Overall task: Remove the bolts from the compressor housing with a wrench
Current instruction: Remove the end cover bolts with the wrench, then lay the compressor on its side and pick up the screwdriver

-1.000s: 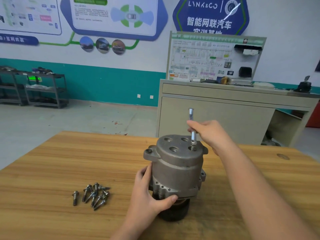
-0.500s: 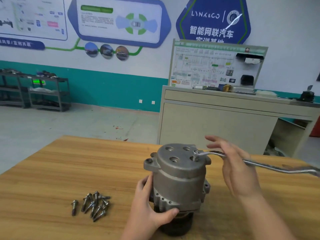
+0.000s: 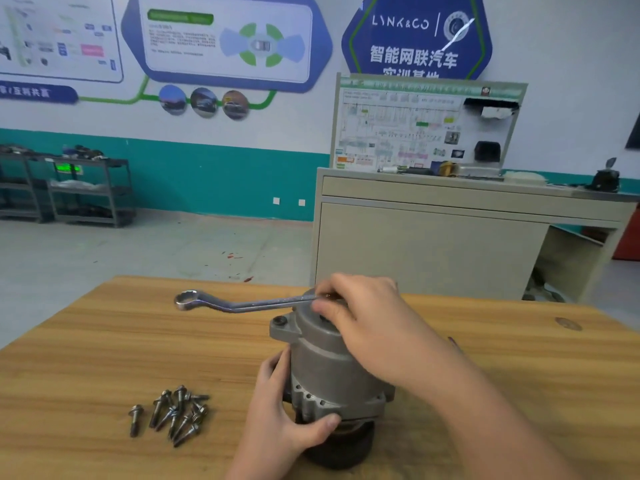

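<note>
A grey metal compressor housing point(image 3: 322, 368) stands upright on the wooden table point(image 3: 86, 341), on a black pulley base. My left hand point(image 3: 280, 420) grips its lower flange from the left. My right hand point(image 3: 367, 320) lies over the housing's top and pinches one end of a silver ring wrench point(image 3: 239, 303). The wrench runs level to the left, its free ring end hanging over the table. The bolt under my right hand is hidden. Several removed bolts point(image 3: 173, 414) lie in a pile left of the housing.
Behind the table stands a beige cabinet point(image 3: 433, 251) with a wiring display board point(image 3: 426, 126). Grey shelf racks point(image 3: 86, 188) line the teal wall at far left. A knot mark point(image 3: 568, 323) shows on the table's right side.
The wrench has swung round from pointing right to pointing left over the housing. My right hand moved onto the housing's top. My left hand kept its grip on the flange.
</note>
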A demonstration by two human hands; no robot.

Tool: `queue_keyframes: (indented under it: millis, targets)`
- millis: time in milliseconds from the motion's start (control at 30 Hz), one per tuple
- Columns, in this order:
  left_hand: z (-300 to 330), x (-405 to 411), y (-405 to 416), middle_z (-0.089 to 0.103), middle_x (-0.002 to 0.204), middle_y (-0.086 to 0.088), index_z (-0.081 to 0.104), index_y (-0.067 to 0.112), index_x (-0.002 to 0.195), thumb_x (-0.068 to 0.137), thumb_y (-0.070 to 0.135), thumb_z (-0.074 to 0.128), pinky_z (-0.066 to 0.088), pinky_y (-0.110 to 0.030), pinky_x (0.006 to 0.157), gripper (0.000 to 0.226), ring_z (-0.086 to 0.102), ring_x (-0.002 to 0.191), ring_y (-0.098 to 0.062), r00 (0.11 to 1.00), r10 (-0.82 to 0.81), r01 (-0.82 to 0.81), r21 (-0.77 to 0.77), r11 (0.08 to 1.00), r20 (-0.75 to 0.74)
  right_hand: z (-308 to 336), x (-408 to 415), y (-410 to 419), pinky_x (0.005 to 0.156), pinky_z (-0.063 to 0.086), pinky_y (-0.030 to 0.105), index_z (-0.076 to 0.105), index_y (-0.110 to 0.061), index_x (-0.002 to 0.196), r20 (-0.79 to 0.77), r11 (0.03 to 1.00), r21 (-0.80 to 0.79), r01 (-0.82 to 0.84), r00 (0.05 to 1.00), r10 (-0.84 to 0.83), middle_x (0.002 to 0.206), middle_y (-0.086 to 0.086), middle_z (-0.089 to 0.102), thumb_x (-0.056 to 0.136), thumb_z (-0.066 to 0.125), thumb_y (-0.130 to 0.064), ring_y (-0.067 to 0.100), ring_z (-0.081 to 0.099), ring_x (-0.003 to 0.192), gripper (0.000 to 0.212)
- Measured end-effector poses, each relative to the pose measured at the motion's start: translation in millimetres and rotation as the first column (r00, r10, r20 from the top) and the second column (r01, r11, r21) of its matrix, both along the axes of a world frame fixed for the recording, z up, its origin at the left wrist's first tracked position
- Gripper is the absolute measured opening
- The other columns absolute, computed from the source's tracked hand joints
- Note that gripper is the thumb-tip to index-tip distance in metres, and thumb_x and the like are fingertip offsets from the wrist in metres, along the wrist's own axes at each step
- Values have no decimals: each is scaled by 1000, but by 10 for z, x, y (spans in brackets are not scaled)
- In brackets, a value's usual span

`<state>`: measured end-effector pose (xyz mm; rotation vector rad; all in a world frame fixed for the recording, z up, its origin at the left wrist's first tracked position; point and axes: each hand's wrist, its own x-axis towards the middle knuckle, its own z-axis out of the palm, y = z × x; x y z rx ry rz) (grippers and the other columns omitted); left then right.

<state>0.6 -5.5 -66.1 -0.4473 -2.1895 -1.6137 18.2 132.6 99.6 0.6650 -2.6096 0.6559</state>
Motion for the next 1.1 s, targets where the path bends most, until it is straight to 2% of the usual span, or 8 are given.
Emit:
queue_keyframes:
  millis: [167, 300, 400, 567, 800, 900, 1000, 1100]
  targets:
    - [102, 92, 16, 29, 132, 20, 17, 43, 135, 40, 77, 70, 32, -7, 96, 114, 37, 126, 3, 999, -5, 5, 8, 1000, 44, -57, 39, 234, 80, 39, 3, 54, -34, 97, -4, 921, -360, -150, 987, 159, 111, -14, 64, 100, 44, -25, -11, 54, 101, 13]
    - [503, 232, 173, 32, 141, 13, 23, 40, 141, 75, 68, 50, 30, -13, 102, 77, 33, 127, 11, 957, 239, -204, 202, 958, -166, -80, -55, 320, 78, 39, 3, 58, -25, 106, -69, 953, -261, -154, 988, 141, 100, -12, 63, 101, 43, -20, -9, 54, 92, 16]
    - [1073, 168, 222, 51, 121, 20, 50, 35, 123, 81, 53, 50, 41, -10, 87, 45, 48, 111, 8, 961, 102, -136, -117, 984, -259, -87, -79, 335, 80, 42, 12, 61, -11, 109, -290, 975, -91, -204, 942, 170, 101, -1, 64, 98, 43, -13, 5, 56, 91, 20]
    - [1527, 40, 347, 65, 81, 24, 56, 47, 84, 82, 36, 62, 47, -17, 71, 12, 60, 84, 5, 987, -163, 130, -540, 832, -13, -31, -82, 384, 81, 41, 25, 58, -6, 102, -653, 970, -36, -241, 740, 160, 91, 6, 60, 90, 43, -7, 16, 50, 86, 19]
    - [1502, -63, 458, 69, 102, 20, 70, 33, 110, 84, 42, 67, 41, -10, 76, 27, 58, 90, 6, 995, -99, 74, -557, 827, -14, -185, -120, 763, 55, 35, 25, 52, -27, 101, -63, 600, -791, 119, 960, -274, 73, -10, 49, 95, 52, -37, 0, 47, 58, 12]
    - [1507, 21, 484, 69, 88, 27, 72, 32, 106, 85, 37, 68, 45, -4, 73, 22, 61, 90, 11, 991, -134, 124, -259, 958, -21, -457, -156, 824, 49, 30, 20, 63, -25, 104, 294, 540, -778, 320, 946, -137, 70, -10, 54, 78, 67, -52, 4, 41, 54, 38]
    - [1559, 75, 282, 74, 84, 10, 74, 29, 90, 86, 33, 65, 54, -19, 70, 10, 70, 82, -4, 997, -70, 71, 227, 971, -15, -564, -171, 755, 34, 29, 13, 67, -21, 84, 487, 449, -804, 390, 866, 119, 46, -16, 53, 83, 69, -39, -2, 40, 36, 19]
    - [1330, 4, -292, 72, 72, 5, 71, 19, 92, 90, 33, 62, 52, -27, 61, 17, 67, 63, -8, 961, 264, -274, 188, 943, 77, -575, -201, 739, 31, 23, 15, 66, -17, 76, 501, 377, -834, 402, 838, 217, 44, -12, 43, 86, 68, -30, 3, 32, 33, 16]
